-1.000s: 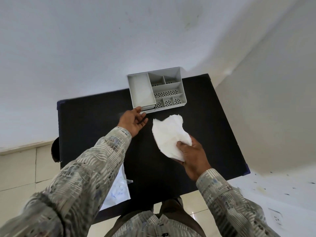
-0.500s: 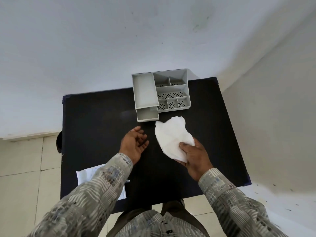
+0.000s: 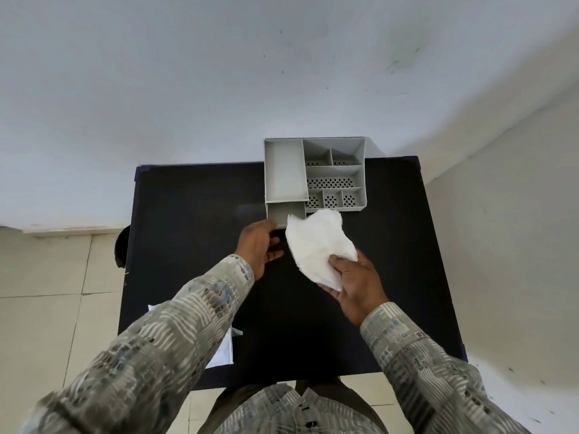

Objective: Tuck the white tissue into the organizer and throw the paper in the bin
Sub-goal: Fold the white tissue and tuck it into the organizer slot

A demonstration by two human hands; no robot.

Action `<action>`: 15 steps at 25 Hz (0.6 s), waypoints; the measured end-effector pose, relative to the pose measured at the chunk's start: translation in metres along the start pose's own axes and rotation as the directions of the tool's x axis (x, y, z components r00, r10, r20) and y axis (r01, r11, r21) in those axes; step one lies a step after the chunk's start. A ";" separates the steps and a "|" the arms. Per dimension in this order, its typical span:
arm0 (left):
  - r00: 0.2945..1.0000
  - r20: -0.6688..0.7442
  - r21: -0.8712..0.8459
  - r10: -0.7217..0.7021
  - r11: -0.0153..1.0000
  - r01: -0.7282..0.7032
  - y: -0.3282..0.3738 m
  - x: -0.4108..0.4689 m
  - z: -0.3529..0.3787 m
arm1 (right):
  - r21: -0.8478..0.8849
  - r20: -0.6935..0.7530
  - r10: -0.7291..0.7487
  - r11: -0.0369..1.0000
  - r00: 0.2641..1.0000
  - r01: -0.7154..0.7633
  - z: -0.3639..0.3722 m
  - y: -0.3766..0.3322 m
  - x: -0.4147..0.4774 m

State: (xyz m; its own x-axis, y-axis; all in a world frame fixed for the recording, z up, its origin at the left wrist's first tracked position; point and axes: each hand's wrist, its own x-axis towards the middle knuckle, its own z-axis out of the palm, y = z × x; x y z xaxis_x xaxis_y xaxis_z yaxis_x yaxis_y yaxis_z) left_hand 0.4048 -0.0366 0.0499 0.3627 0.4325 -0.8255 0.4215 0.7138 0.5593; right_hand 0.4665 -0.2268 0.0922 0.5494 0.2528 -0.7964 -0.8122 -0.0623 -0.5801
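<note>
The task is only begun: the right hand (image 3: 355, 285) grips the white tissue (image 3: 319, 245) just before the organizer (image 3: 315, 173), whose drawer (image 3: 283, 214) stands open at 12 o'clock. The left hand (image 3: 258, 247) — loosely open, empty — touches the drawer. The paper (image 3: 224, 350) waits at 7 o'clock — no bin visible.

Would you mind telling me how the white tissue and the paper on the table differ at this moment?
The white tissue is crumpled and held up in the right hand; the paper lies flat on the black table. The tissue is near the grey organizer and its open drawer; the paper is at the near left edge, mostly hidden by the left sleeve. Both are white.
</note>
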 end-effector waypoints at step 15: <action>0.998 -0.030 0.141 -0.050 0.988 0.054 -0.058 -0.019 -0.030 | -0.048 0.030 0.029 0.998 0.999 -0.028 0.030 0.003 0.015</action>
State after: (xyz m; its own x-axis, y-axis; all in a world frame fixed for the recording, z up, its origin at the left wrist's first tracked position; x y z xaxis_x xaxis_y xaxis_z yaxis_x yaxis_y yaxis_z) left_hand 0.3489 -0.0699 0.0307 0.3162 0.4122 -0.8545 0.5538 0.6511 0.5190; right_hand 0.4659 -0.1940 0.0837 0.5195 0.2793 -0.8075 -0.8167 -0.1155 -0.5654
